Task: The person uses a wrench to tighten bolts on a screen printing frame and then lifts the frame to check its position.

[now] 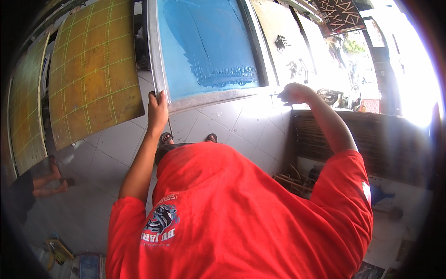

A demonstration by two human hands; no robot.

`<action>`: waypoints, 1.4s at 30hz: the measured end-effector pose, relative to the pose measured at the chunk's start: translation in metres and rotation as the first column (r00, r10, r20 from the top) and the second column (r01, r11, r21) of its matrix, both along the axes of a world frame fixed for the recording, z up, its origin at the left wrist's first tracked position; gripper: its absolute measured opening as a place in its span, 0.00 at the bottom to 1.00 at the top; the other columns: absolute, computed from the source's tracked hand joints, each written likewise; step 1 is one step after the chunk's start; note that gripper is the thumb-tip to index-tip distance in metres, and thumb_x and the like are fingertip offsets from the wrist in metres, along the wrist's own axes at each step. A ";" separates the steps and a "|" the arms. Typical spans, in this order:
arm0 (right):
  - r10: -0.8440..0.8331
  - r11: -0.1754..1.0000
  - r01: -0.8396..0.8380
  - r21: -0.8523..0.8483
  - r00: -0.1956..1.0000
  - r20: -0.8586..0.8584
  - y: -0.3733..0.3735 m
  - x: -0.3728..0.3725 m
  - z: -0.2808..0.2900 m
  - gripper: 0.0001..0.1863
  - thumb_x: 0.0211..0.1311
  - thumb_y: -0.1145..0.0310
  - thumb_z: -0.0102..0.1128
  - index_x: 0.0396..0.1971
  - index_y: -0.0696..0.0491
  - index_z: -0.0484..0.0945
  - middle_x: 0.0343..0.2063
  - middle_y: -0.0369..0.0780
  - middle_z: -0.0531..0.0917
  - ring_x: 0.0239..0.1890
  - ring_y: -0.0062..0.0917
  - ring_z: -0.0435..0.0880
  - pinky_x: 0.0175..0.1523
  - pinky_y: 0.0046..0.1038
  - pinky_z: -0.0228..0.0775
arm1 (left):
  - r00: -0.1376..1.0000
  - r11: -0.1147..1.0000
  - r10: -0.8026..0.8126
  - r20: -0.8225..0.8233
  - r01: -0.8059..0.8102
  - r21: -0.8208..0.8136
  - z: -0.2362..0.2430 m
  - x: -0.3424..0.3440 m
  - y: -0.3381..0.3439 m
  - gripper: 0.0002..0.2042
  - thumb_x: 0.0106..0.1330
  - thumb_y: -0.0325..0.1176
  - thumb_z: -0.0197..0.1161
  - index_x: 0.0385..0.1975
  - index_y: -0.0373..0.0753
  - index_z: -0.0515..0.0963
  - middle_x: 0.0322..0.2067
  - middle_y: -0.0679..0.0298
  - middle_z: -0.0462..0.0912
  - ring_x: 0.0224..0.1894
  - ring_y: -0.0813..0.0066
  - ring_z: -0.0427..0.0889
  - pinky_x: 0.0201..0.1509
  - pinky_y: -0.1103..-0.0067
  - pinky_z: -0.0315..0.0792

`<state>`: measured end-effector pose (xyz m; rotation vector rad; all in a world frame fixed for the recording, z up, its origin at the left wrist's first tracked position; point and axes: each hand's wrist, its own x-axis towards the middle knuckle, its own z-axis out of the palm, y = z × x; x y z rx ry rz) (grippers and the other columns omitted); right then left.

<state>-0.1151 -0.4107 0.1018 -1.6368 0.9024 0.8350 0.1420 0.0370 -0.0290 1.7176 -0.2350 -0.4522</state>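
A screen printing frame (213,100) with pale metal rails lies before me. Thick blue ink (213,42) covers much of its mesh, with a ridge of wet ink near the close rail. My left hand (158,110) is closed around the frame's near left corner, thumb pointing up along the rail. At the near right corner, my right hand (297,94) is closed, its fingers curled down against the frame's end. Strong glare partly hides those fingertips.
Left of the frame stands a yellowish board (95,69) marked with green grid lines, and a similar board (28,107) is beyond it. Another person's legs (49,179) show at far left. A dark slatted panel (353,139) stands at right. Pale tiles (213,118) cover the floor.
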 end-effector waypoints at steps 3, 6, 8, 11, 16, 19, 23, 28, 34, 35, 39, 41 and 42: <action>0.242 0.933 -0.285 -0.219 0.949 -0.200 -0.002 0.014 0.003 0.11 0.53 0.64 0.62 0.34 0.53 0.81 0.28 0.37 0.81 0.30 0.24 0.79 0.40 0.27 0.73 | 0.989 0.997 -0.019 -0.145 0.007 -0.083 -0.016 0.011 0.001 0.23 0.68 0.49 0.47 0.39 0.27 0.68 0.33 0.52 0.77 0.37 0.60 0.75 0.40 0.70 0.67; 0.532 0.717 -0.609 -0.338 0.792 -0.300 0.013 0.030 0.014 0.12 0.52 0.67 0.62 0.36 0.55 0.80 0.28 0.37 0.82 0.30 0.23 0.79 0.39 0.25 0.73 | 0.948 0.988 0.017 -0.318 -0.064 -0.138 -0.031 0.018 -0.004 0.27 0.68 0.53 0.45 0.43 0.27 0.71 0.35 0.57 0.77 0.38 0.68 0.73 0.42 0.74 0.66; 0.643 0.633 -0.674 -0.380 0.732 -0.226 0.015 0.025 0.016 0.12 0.52 0.69 0.62 0.38 0.55 0.80 0.27 0.36 0.81 0.29 0.22 0.78 0.37 0.23 0.72 | 0.942 0.992 0.016 -0.336 -0.056 -0.110 0.002 0.014 -0.005 0.29 0.68 0.54 0.44 0.45 0.27 0.72 0.35 0.60 0.76 0.37 0.71 0.71 0.43 0.75 0.66; 0.777 0.541 -0.700 -0.466 0.628 -0.042 -0.007 0.000 0.003 0.13 0.53 0.71 0.61 0.40 0.55 0.80 0.25 0.36 0.80 0.26 0.21 0.76 0.34 0.21 0.71 | 0.959 0.991 0.021 -0.282 -0.057 -0.121 0.003 0.012 -0.004 0.28 0.69 0.53 0.44 0.42 0.27 0.73 0.35 0.59 0.76 0.36 0.72 0.71 0.43 0.76 0.66; -0.203 0.945 0.228 0.235 0.971 -0.125 -0.047 -0.031 -0.025 0.14 0.54 0.71 0.59 0.41 0.55 0.80 0.25 0.37 0.79 0.25 0.20 0.74 0.35 0.21 0.71 | 0.976 0.995 0.016 -0.218 -0.036 -0.090 0.001 0.012 -0.005 0.26 0.69 0.51 0.44 0.40 0.28 0.74 0.32 0.59 0.77 0.35 0.71 0.71 0.42 0.76 0.66; -0.152 0.974 0.165 0.153 0.984 -0.092 -0.045 -0.025 -0.028 0.15 0.52 0.71 0.57 0.41 0.55 0.79 0.25 0.39 0.79 0.25 0.22 0.74 0.33 0.23 0.69 | 0.979 0.998 0.017 -0.203 -0.028 -0.055 -0.001 0.011 -0.005 0.26 0.69 0.51 0.44 0.40 0.28 0.74 0.31 0.59 0.77 0.34 0.71 0.71 0.42 0.77 0.66; 0.766 0.541 -0.625 -0.563 0.642 0.023 0.000 -0.003 -0.009 0.10 0.52 0.72 0.55 0.34 0.55 0.79 0.20 0.41 0.74 0.19 0.26 0.70 0.26 0.26 0.64 | 0.972 0.997 0.034 -0.232 -0.049 -0.061 -0.002 0.013 -0.004 0.26 0.69 0.51 0.44 0.42 0.28 0.74 0.33 0.58 0.77 0.35 0.70 0.72 0.42 0.76 0.66; 0.782 0.497 -0.554 -0.667 0.620 0.067 0.011 -0.017 -0.014 0.08 0.54 0.74 0.48 0.23 0.52 0.78 0.12 0.41 0.70 0.15 0.30 0.66 0.22 0.33 0.60 | 0.973 0.994 0.055 -0.224 -0.075 -0.082 0.004 0.009 -0.008 0.27 0.69 0.51 0.44 0.47 0.28 0.72 0.37 0.57 0.77 0.39 0.69 0.73 0.45 0.76 0.66; 0.907 0.091 -0.720 -0.688 0.346 -0.242 0.024 -0.019 -0.040 0.04 0.48 0.67 0.56 0.23 0.50 0.76 0.20 0.39 0.77 0.23 0.30 0.76 0.32 0.27 0.69 | 0.968 0.994 0.029 -0.249 -0.054 -0.096 0.007 0.008 -0.011 0.28 0.69 0.51 0.43 0.51 0.27 0.69 0.46 0.52 0.75 0.49 0.67 0.72 0.53 0.76 0.64; 0.951 -0.087 -0.682 -0.726 0.161 -0.264 0.042 -0.015 -0.055 0.05 0.48 0.66 0.55 0.25 0.49 0.75 0.23 0.37 0.78 0.23 0.29 0.76 0.33 0.29 0.69 | 0.969 0.992 0.033 -0.246 -0.062 -0.112 0.005 0.007 -0.011 0.29 0.69 0.52 0.43 0.52 0.27 0.69 0.48 0.51 0.75 0.51 0.66 0.72 0.54 0.75 0.64; -0.388 0.738 0.578 -0.348 0.785 0.483 0.149 0.007 -0.103 0.08 0.60 0.68 0.45 0.37 0.53 0.69 0.28 0.36 0.74 0.27 0.23 0.73 0.35 0.30 0.71 | 0.970 0.990 0.032 -0.242 -0.064 -0.126 -0.009 0.013 -0.012 0.30 0.69 0.52 0.43 0.54 0.27 0.67 0.52 0.50 0.72 0.54 0.65 0.70 0.57 0.75 0.62; -0.787 0.418 0.894 -0.160 0.445 0.428 0.176 -0.007 -0.124 0.10 0.65 0.70 0.37 0.44 0.55 0.64 0.27 0.36 0.71 0.27 0.20 0.71 0.36 0.26 0.72 | 0.961 0.994 0.013 -0.278 -0.043 -0.104 0.005 0.009 -0.008 0.30 0.69 0.52 0.43 0.54 0.27 0.67 0.52 0.51 0.72 0.54 0.65 0.70 0.57 0.75 0.62; -0.743 0.429 0.889 -0.159 0.447 0.498 0.174 -0.011 -0.137 0.10 0.65 0.70 0.38 0.44 0.55 0.64 0.28 0.36 0.71 0.27 0.20 0.71 0.36 0.25 0.71 | 0.953 0.995 -0.012 -0.303 -0.017 -0.095 0.009 0.010 -0.005 0.31 0.69 0.53 0.43 0.56 0.26 0.64 0.55 0.51 0.68 0.58 0.64 0.65 0.60 0.75 0.58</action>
